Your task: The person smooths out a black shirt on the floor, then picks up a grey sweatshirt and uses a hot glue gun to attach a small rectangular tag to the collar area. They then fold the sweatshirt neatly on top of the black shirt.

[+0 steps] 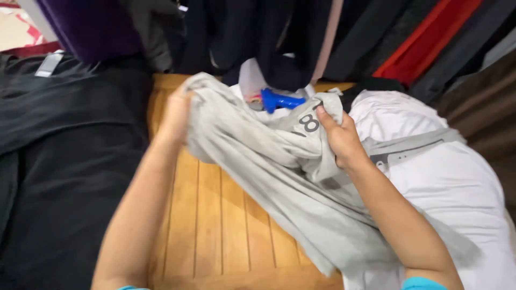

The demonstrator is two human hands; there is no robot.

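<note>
Gripping grey shirt (269, 172) | L hand (176, 115) top edge | R hand (339, 138) bunching mid

Slatted table (215, 236) in the middle, folded garment (54, 161) left, bundle (457, 182) right, hanging clothes (301, 37) behind

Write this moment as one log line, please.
left hand: grips grey shirt edge | right hand: grips shirt | under: wooden slat surface | behind: blue tool
</note>
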